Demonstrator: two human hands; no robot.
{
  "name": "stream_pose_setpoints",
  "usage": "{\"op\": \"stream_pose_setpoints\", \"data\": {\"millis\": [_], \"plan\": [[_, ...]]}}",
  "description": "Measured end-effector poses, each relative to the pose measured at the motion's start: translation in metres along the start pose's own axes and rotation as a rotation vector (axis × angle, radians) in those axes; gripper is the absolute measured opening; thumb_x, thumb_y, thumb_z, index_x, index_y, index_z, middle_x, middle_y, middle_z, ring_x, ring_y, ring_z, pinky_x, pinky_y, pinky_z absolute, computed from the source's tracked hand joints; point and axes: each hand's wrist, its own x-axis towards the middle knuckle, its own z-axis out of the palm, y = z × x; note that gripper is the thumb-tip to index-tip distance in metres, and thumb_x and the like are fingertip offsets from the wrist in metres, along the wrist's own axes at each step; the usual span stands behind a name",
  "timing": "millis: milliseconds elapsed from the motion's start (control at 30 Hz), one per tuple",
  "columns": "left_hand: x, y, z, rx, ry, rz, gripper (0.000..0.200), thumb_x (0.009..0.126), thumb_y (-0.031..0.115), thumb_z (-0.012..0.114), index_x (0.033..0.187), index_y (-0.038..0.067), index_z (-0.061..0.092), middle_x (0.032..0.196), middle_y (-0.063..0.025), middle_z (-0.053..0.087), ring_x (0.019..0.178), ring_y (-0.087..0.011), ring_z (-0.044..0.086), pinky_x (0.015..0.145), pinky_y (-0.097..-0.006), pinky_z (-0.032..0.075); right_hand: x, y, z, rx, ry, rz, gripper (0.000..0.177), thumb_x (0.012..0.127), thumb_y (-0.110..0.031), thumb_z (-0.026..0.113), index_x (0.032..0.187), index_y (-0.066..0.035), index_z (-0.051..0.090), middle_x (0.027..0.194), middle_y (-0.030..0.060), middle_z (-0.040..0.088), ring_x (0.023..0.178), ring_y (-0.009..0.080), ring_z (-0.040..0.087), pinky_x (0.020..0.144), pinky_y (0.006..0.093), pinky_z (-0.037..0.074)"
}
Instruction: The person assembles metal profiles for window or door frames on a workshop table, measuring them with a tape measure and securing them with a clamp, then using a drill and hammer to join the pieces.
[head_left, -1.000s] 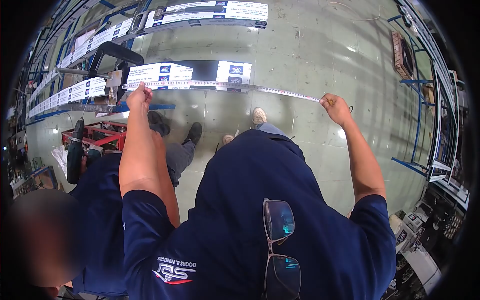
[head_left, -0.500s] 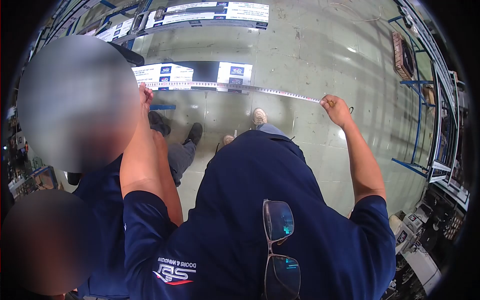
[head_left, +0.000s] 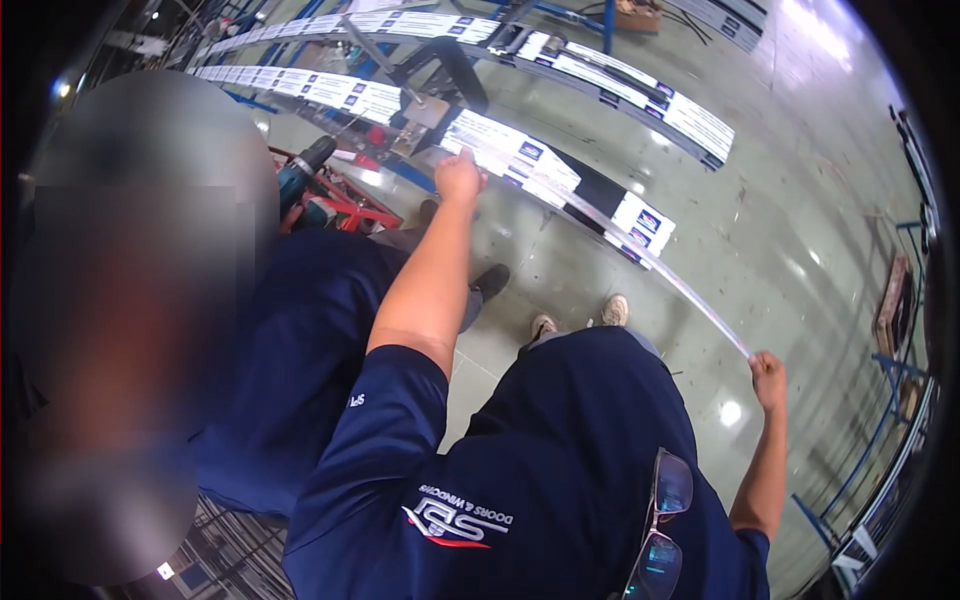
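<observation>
My left hand (head_left: 460, 180) is closed at the near edge of a long profile wrapped in white and blue printed film (head_left: 500, 140), its fingers around the tape measure's blade. From there the tape measure (head_left: 690, 292) runs taut along the profile and past its end, down to the right. Its other end is pinched in my right hand (head_left: 768, 378), out over the floor. A dark, unwrapped stretch (head_left: 592, 186) shows between the printed films on the profile.
Behind lies a second wrapped profile (head_left: 630, 85). A dark frame-like tool (head_left: 450, 75) stands by the near profile. On the left, a cordless drill (head_left: 303, 172) lies on a red cart (head_left: 365, 212), beside a person in a navy shirt (head_left: 300, 300). A blue rack (head_left: 880, 430) stands at right.
My view has swung left, so the profiles now slant down to the right. More of the left side shows, including the drill and red cart. Both hands still hold the tape stretched.
</observation>
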Motion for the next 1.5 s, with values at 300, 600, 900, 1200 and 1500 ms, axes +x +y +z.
{"op": "stream_pose_setpoints", "data": {"millis": [300, 600, 900, 1200, 1500], "plan": [[0.072, 0.007, -0.040, -0.384, 0.016, -0.306, 0.025, 0.099, 0.037, 0.061, 0.100, 0.012, 0.058, 0.076, 0.0006, 0.057, 0.059, -0.0145, 0.057, 0.051, -0.0301, 0.052, -0.055, 0.045, -0.014, 0.302, 0.091, 0.225, 0.021, 0.099, -0.019, 0.060, 0.081, -0.009, 0.059, 0.066, -0.0048, 0.051, 0.057, 0.0059, 0.046, 0.052, 0.0243, 0.037], [0.092, -0.001, -0.006, -0.547, 0.086, -0.383, 0.030, 0.094, 0.045, 0.064, 0.087, 0.017, 0.058, 0.073, 0.0017, 0.056, 0.053, -0.0087, 0.048, 0.047, -0.0244, 0.046, -0.124, 0.037, -0.009, 0.395, 0.138, 0.323, 0.020, 0.100, -0.023, 0.059, 0.091, -0.006, 0.064, 0.064, -0.0017, 0.054, 0.054, 0.0072, 0.048, 0.048, 0.0244, 0.038], [0.075, -0.013, 0.010, -1.052, 0.335, -0.231, 0.031, 0.095, 0.031, 0.052, 0.105, 0.003, 0.059, 0.095, -0.0166, 0.066, 0.068, -0.0248, 0.062, 0.050, -0.0361, 0.044, -0.130, 0.007, -0.010, 0.408, 0.103, 0.323, 0.019, 0.100, -0.023, 0.061, 0.092, -0.006, 0.064, 0.062, -0.0012, 0.053, 0.052, 0.0070, 0.047, 0.046, 0.0247, 0.037], [0.075, 0.011, 0.001, -0.658, 0.223, -0.293, 0.028, 0.096, 0.028, 0.052, 0.078, 0.007, 0.052, 0.062, -0.0055, 0.050, 0.043, -0.0164, 0.046, 0.037, -0.0307, 0.034, -0.115, -0.040, -0.012, 0.440, 0.133, 0.316, 0.021, 0.101, -0.024, 0.060, 0.095, -0.004, 0.064, 0.068, -0.0009, 0.055, 0.059, 0.0073, 0.049, 0.054, 0.0233, 0.038], [0.040, -0.093, 0.056, -0.715, 0.284, -0.083, 0.024, 0.096, 0.028, 0.053, 0.094, 0.004, 0.055, 0.082, -0.0106, 0.061, 0.071, -0.0223, 0.061, 0.063, -0.0347, 0.049, -0.105, -0.040, 0.008, 0.680, -0.031, 0.279, 0.023, 0.100, -0.026, 0.060, 0.104, -0.004, 0.059, 0.069, 0.0041, 0.058, 0.061, 0.0140, 0.055, 0.056, 0.0275, 0.045]]}}
